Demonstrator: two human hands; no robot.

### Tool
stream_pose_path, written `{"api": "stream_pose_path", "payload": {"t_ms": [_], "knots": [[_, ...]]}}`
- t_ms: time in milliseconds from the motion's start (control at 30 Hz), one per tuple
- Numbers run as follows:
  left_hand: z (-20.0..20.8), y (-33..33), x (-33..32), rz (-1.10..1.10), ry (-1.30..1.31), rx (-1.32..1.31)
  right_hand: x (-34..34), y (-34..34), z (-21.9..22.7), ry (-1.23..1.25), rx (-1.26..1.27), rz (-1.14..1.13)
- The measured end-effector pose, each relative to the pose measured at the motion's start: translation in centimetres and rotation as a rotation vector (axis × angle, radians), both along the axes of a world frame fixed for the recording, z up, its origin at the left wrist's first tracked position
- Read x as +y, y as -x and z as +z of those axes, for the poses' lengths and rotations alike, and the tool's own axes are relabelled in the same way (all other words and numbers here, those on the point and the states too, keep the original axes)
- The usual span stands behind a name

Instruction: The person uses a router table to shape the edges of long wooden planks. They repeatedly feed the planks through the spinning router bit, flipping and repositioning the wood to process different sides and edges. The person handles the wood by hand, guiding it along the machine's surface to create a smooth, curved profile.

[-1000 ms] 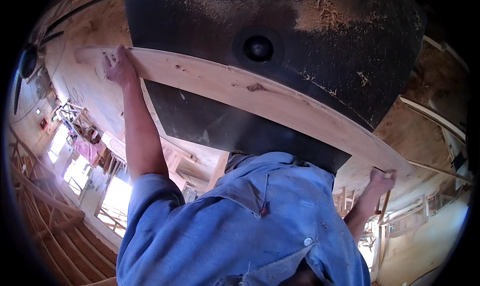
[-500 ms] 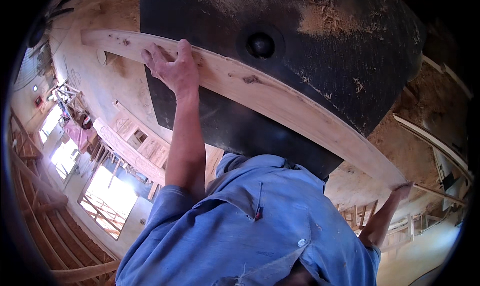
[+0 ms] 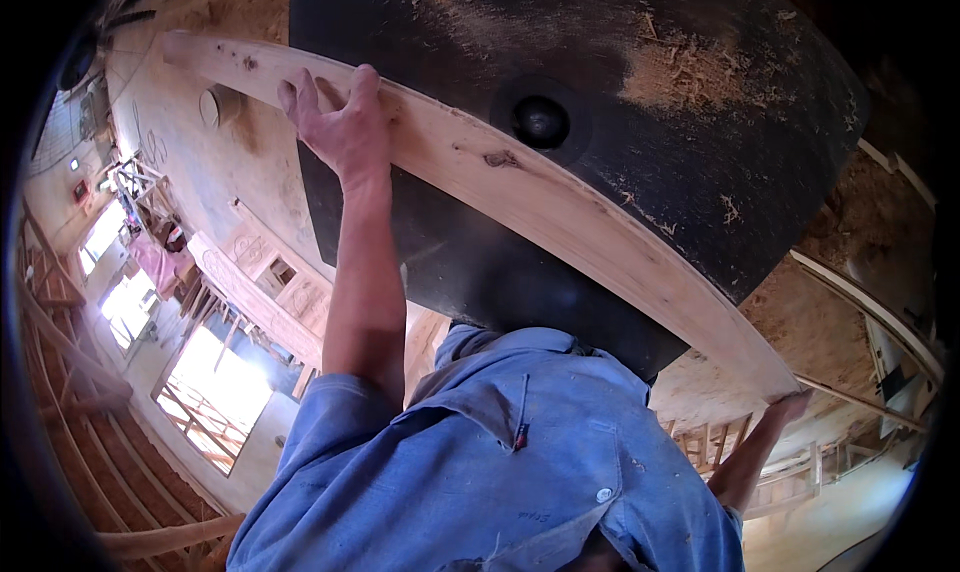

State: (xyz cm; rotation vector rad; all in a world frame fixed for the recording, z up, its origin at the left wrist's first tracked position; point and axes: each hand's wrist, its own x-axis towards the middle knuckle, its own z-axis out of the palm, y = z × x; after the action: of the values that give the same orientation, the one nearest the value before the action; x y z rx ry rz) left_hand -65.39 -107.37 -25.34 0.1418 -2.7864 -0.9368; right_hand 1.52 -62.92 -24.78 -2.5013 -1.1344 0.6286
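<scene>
A long, pale wooden plank (image 3: 590, 227) with dark knots lies slantwise across a black table (image 3: 450, 247), overhanging it at both ends. My left hand (image 3: 345, 132) grips the plank towards its far left end, thumb and fingers apart and bent over the wood. At the near right end, my right hand (image 3: 788, 408) is closed round the plank's tip; its fingers are partly hidden. Close to the plank's far edge, a round black knob or hub (image 3: 541, 123) sits in a circular recess of the table.
Sawdust and shavings (image 3: 690, 72) are scattered over the table's far part. Carved wooden panels (image 3: 255, 297) stand on the left, near a bright window opening (image 3: 215, 392). Strips of wood (image 3: 865, 307) lie to the right, and a cylindrical object (image 3: 220, 105) stands on the floor at left.
The plank has slid a little leftward over the table, its far edge now closer to the round hub. Both hands have moved along with it, keeping their grip.
</scene>
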Motion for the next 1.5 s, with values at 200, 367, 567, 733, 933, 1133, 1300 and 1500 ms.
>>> {"api": "stream_pose_path", "payload": {"t_ms": [200,367,567,733,933,1133,1300,1500], "knots": [[0.1,0.8,1.3,0.005,-0.202,0.011,-1.3,-1.7,0.0,-0.037,0.027,-0.054],[0.0,1.6,1.4,-0.02,-0.057,0.04,-1.3,-3.8,-0.8,-0.052,0.047,-0.092],[-0.5,2.8,1.4,-0.037,-0.066,0.061,-1.6,-4.6,-1.0,-0.035,0.028,-0.121],[0.0,2.8,1.7,-0.042,-0.001,0.053,-2.7,-2.4,-0.2,0.006,0.04,-0.113],[0.0,2.7,2.3,-0.036,-0.128,0.048,-2.7,-3.2,-0.7,-0.038,0.089,-0.201],[-1.2,3.6,0.9,-0.056,-0.107,0.067,-3.8,-1.0,-0.7,-0.082,0.153,-0.172],[-1.2,3.8,0.1,-0.043,0.101,0.035,-3.5,0.6,-1.1,-0.071,0.149,-0.16],[-1.8,5.8,-2.1,-0.013,0.103,0.025,-3.2,1.3,-1.5,-0.043,0.207,-0.132]]}}
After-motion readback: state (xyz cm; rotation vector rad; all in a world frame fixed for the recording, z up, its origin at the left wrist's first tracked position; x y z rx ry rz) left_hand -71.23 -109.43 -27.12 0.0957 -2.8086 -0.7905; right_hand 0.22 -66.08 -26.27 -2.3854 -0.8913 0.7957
